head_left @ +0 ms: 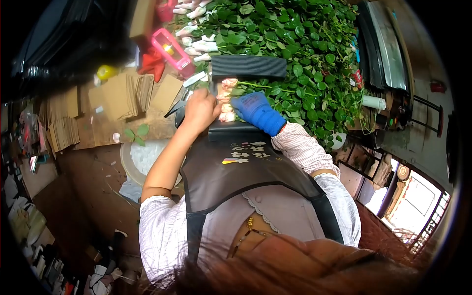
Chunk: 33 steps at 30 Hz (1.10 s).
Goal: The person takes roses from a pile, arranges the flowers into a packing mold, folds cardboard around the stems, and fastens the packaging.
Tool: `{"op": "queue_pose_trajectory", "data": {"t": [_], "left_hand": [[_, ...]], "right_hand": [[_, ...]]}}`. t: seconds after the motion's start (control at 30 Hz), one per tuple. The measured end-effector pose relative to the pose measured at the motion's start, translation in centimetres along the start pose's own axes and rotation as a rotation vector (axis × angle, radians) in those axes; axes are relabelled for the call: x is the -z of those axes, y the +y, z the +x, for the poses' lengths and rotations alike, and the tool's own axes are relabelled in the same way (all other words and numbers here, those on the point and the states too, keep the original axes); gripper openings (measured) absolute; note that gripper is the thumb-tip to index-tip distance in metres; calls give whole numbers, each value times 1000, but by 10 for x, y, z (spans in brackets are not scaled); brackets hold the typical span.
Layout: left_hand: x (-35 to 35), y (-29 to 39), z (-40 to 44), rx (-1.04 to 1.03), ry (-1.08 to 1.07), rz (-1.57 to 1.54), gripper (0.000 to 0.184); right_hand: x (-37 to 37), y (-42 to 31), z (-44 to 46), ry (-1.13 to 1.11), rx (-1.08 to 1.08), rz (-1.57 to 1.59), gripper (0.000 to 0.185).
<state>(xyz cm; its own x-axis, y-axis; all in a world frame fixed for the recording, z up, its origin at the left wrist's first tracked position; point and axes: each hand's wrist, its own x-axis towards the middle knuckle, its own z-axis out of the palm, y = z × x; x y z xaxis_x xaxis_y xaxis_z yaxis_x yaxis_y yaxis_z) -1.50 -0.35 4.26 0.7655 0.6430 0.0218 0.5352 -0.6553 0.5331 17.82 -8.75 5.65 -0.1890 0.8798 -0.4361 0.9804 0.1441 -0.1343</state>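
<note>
Several pale pink and cream roses (226, 97) lie in a short column in a holder, blooms to the left, between a ridged black bar (249, 67) and a black padded edge (238, 132). My bare left hand (200, 110) is at the left of the blooms with its fingers curled in. Whatever is in its fingertips is hidden. My right hand (258, 112), in a blue glove, is bent over the stems just right of the blooms, its fingertips against the lower roses. One green stem (280, 87) runs right from the upper bloom into the leaves.
Leafy rose stems (295, 34) are heaped behind and right, with white-wrapped blooms (204, 45) at their left. A pink plastic frame (173, 55), a red object (153, 64), cardboard sheets (120, 96) and a yellow round thing (104, 72) are at left. A pale tub (142, 162) stands below.
</note>
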Motion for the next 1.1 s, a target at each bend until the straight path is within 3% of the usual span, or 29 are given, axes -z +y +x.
{"op": "queue_pose_trajectory", "data": {"t": [0.03,0.13,0.27,0.3,0.4,0.43,0.53,0.57,0.63,0.73,0.83,1.1], "left_hand": [[-9,-5,4,27,-77,-60,22],[-25,-3,8,105,6,138,15],[-12,-12,6,165,167,162,14],[1,-10,3,282,31,175,24],[16,-1,-10,207,303,249,48],[12,-1,-8,218,212,57,69],[-22,-3,0,205,95,-415,91],[-33,-8,1,99,48,-347,97],[-51,-12,-4,176,32,-523,88],[-48,-12,-9,219,-23,-563,79],[-53,-11,-11,230,-42,-574,75],[-58,-17,-7,349,-88,-676,57]], "right_hand": [[2,0,0,-18,-2,3,17],[9,-3,-2,-27,4,0,17],[5,0,-1,-20,0,14,18],[7,-2,-2,-41,-17,11,18],[6,-2,0,-66,-15,-1,19],[4,-2,1,-68,-8,-3,20],[-21,6,1,123,51,61,21],[-22,9,1,59,50,41,23],[-5,7,0,-66,41,2,28],[30,3,-22,102,-158,280,23],[6,13,-10,144,-255,198,32],[-8,17,18,-55,-140,-10,25]]}}
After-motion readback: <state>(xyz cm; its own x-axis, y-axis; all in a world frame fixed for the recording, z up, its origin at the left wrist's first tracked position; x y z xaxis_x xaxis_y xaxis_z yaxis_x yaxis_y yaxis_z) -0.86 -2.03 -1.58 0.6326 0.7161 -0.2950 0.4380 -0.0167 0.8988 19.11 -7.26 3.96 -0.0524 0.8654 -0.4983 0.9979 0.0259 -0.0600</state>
